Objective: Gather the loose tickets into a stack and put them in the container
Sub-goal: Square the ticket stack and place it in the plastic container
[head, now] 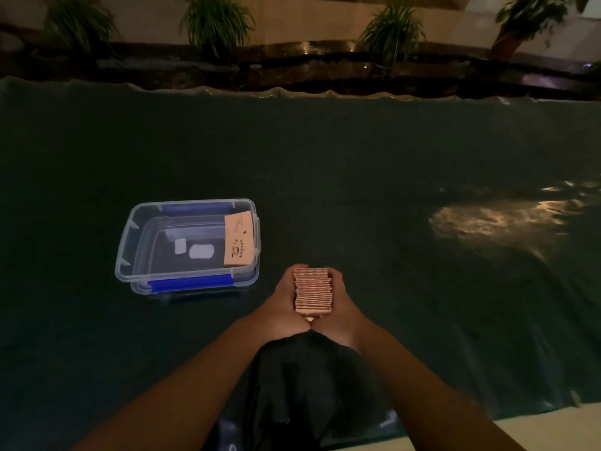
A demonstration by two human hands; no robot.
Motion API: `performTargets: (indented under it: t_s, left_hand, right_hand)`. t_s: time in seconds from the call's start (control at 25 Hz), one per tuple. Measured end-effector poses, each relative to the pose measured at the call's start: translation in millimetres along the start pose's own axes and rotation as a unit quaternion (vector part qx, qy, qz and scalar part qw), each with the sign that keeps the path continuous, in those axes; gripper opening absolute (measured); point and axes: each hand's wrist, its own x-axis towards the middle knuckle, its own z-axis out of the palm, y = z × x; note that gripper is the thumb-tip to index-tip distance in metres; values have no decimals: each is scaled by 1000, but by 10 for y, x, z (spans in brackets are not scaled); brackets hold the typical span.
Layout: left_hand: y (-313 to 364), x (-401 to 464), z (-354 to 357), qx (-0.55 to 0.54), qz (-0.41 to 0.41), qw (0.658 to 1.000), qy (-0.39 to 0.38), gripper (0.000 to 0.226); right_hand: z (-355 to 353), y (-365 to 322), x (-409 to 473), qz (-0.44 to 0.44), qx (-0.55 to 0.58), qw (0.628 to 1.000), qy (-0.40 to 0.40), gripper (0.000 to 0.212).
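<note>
A thick stack of pink tickets [313, 290] stands on edge between both palms, just above the dark green table cover. My left hand [282, 304] presses its left side and my right hand [345, 312] presses its right side. To the left and a little farther away sits the clear plastic container [130, 249] with blue clips, lid off. One pink ticket [238, 239] leans against the container's inner right wall. Two white labels show on its bottom.
The dark green plastic cover [390, 157] spans the table, with a bright light glare [500, 219] at the right. Beyond the far edge runs a dark ledge with potted plants [218, 24]. A dark cloth [302, 385] lies near the front edge between my forearms.
</note>
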Motion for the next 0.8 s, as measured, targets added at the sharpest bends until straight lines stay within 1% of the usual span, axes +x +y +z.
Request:
performTargets:
  t_s: [0.08,0.12,0.2,0.28,0.4,0.48,0.6,0.72,0.76,0.8]
  left_hand:
    - [8,24,19,12,-10,999,33,94]
    - [12,22,19,17,-1,999,47,90]
    - [1,23,1,14,7,998,56,89]
    - [-14,14,-16,-10,-8,998,57,81]
    - [7,-43,-45,-23,-10,999,42,91]
    - [15,-74,-92,-34,-4,999,35,93]
    - [13,-126,-148,-70,1,997,26,90]
    - [23,-177,-184,-145,-19,989,23,93]
    - [34,-190,-188,-173,-31,984,22,94]
    - [48,-203,-190,-204,-45,978,22,97]
  right_hand:
    - [19,1,20,9,6,1000,9,103]
    - [18,2,31,8,2,1000,10,101]
    - [13,-4,39,10,1,1000,-1,101]
    - [32,16,36,18,8,1000,-14,103]
    - [75,-6,39,14,21,999,-26,102]
    - [70,5,38,20,45,998,-34,101]
    - [53,44,-34,39,108,993,-28,99]
    - [100,78,-173,62,191,980,-1,106]
    - [129,78,-221,71,238,969,0,110]
    - [167,79,-259,86,304,949,-3,112]
